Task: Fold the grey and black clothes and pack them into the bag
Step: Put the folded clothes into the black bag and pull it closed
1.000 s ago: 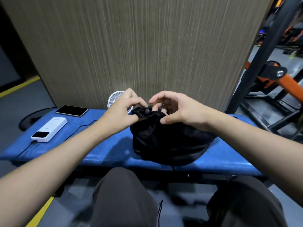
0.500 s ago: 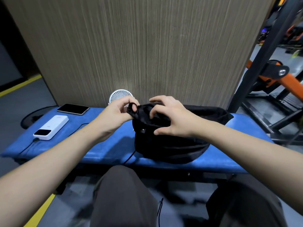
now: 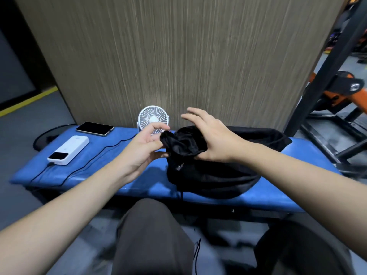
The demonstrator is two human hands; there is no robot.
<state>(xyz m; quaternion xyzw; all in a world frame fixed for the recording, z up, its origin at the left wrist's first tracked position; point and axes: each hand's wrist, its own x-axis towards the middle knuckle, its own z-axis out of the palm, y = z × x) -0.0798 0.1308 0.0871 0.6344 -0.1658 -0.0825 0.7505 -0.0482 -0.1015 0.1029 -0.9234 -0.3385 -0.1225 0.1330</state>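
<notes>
While left hand (image 3: 145, 143) grip pinches black bag (image 3: 210, 173) mouth, right hand (image 3: 212, 139) grip open above it

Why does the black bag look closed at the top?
Closed: the bag's mouth is bunched tight, and the left hand pinches it.

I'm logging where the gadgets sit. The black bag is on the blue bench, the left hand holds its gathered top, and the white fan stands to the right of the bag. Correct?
Not quite. The head view shows the white fan standing left of the black bag, at the back of the blue bench, beside the wall. The rest holds: the left hand pinches the bag's gathered top.
</notes>
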